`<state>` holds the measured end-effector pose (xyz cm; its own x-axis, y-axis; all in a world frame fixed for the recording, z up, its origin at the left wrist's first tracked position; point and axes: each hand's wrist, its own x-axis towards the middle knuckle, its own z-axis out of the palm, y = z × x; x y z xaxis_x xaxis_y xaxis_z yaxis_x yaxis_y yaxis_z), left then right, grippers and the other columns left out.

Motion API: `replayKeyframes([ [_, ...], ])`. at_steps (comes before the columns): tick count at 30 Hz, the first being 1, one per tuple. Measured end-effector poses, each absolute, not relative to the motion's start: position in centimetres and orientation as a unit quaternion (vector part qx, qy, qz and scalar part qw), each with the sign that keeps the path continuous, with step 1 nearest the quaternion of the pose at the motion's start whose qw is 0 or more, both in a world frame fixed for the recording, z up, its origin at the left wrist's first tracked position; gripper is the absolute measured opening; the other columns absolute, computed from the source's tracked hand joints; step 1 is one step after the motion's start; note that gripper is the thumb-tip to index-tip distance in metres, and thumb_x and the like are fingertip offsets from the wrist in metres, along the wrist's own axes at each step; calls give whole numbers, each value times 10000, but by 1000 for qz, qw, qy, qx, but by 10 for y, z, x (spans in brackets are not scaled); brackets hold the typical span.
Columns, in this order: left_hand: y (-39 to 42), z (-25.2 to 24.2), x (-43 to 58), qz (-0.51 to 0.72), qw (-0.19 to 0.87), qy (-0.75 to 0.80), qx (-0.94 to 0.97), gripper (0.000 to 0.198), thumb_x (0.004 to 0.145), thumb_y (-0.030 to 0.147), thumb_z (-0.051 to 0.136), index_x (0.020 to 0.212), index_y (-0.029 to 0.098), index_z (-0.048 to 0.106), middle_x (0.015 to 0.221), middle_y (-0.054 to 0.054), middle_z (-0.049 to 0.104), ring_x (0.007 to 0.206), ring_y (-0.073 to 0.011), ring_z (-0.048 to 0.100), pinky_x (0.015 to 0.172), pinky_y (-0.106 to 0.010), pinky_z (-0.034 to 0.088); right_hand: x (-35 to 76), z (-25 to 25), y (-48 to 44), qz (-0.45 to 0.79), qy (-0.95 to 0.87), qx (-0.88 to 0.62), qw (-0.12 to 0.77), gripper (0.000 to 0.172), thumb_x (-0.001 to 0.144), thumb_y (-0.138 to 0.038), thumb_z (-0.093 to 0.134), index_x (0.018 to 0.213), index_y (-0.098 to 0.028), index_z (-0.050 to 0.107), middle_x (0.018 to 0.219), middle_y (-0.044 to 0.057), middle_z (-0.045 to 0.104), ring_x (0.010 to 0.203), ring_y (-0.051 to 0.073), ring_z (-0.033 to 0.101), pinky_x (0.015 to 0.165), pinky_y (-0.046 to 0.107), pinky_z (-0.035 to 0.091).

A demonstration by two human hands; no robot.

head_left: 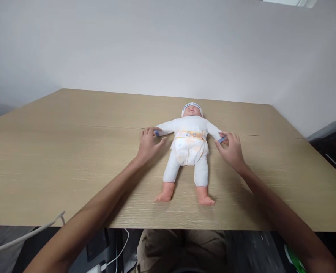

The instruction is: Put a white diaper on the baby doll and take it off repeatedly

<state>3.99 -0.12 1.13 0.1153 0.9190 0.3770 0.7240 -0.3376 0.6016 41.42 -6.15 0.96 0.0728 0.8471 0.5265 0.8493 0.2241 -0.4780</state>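
A baby doll lies on its back on the wooden table, head away from me and bare feet toward me. It has on a white bodysuit, a white headband with blue lettering and a diaper fastened round its waist. Both its arms are spread out sideways. My left hand is curled about the end of the doll's arm on the left, by a blue cuff. On the other side, my right hand curls round the opposite doll arm at its blue cuff. The doll's hands are mostly hidden by my fingers.
The wide wooden table reaches back to a pale wall. A white cable passes the front left edge. Dark objects stand beyond the right edge, and my legs are below the front edge.
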Motion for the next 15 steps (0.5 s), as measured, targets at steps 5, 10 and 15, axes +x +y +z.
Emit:
replayKeyframes([
  [5,53,17,46,238,136,581,767,744,921,632,676,1459,129,577,1507,-239,628,1425,-430,468,1249,-556,341,429,10,-7,48,-733,-618,281,457,931,-366,701,1330,-143,694,1334,206,766,1237,373,680,1082,487,509],
  [10,57,21,66,197,177,603,752,663,902,657,681,1316,139,671,1313,-233,770,1241,-437,642,1044,-480,493,404,11,-4,87,-711,-649,256,382,989,-392,646,1312,-198,708,1252,174,806,1105,367,758,922,441,566],
  [15,17,39,90,220,229,622,716,598,942,692,630,1239,176,686,1226,-200,813,1088,-424,744,847,-432,539,384,19,-16,97,-671,-673,297,428,987,-384,621,1370,-208,689,1235,185,807,1056,380,764,873,450,573],
])
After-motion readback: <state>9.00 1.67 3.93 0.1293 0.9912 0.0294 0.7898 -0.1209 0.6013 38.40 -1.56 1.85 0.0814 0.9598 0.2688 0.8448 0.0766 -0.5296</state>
